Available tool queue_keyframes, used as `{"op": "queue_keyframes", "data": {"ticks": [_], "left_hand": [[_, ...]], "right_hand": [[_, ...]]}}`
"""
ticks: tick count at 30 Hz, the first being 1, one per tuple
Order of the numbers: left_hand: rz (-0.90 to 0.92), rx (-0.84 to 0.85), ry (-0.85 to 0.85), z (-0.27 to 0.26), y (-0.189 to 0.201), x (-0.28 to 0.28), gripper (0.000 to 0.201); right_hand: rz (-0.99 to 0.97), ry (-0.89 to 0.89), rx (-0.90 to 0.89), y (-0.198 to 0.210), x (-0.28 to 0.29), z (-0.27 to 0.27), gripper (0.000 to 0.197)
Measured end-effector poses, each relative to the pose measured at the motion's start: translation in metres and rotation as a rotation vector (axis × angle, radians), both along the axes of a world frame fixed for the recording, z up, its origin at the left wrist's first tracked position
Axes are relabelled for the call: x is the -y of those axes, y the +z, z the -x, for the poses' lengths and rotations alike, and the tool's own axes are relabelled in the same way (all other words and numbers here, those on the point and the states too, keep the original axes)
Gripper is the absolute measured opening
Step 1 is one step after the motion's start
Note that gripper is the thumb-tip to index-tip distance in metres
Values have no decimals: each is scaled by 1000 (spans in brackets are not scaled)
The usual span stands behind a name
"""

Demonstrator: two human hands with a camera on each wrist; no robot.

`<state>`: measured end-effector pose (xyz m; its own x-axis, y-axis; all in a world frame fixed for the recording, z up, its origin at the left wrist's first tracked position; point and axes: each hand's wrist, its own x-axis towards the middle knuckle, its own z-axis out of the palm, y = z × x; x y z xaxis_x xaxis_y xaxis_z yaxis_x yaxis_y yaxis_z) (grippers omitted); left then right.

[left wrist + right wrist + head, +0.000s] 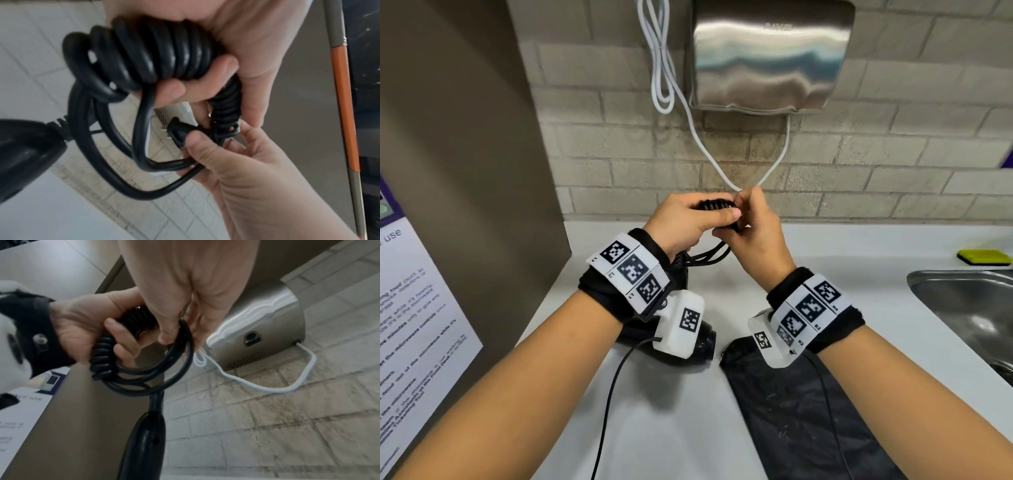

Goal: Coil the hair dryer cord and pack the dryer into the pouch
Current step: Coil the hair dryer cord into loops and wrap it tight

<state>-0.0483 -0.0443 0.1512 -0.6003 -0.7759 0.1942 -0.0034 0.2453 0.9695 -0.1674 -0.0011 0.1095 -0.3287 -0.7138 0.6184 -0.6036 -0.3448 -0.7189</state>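
Hair dryer cord bunched in left hand at frame centre, fingers curled round coils, right hand pinching plug, pouch lower right.

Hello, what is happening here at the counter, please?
A person is bundling a hair dryer's black cord above the counter. The left hand grips the wound coil, while the right hand pinches the plug end beside it. The hair dryer hangs by its cord, and the black pouch lies flat on the counter, nothing packed yet.
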Motion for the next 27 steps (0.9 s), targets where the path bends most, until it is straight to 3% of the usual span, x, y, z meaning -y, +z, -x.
{"op": "queue_keyframes", "data": {"ticks": [5,8,18,25,27], "left_hand": [[88,-71,44,5,-4,3,33],[88,-55,71,7,-7,10,31],[173,4,55,6,-14,17,18],[49,-1,-108,-12,-23,13,30],[13,66,-77,-16,-40,15,49]], "right_hand": [[62,-26,-49,-10,3,-2,44],[75,-26,-152,-17,0,-4,53],[-1,-42,-286,-7,-2,-1,48],[-31,-22,-209,-9,1,15,52],[-17,-11,-176,-10,1,18,50]]}}
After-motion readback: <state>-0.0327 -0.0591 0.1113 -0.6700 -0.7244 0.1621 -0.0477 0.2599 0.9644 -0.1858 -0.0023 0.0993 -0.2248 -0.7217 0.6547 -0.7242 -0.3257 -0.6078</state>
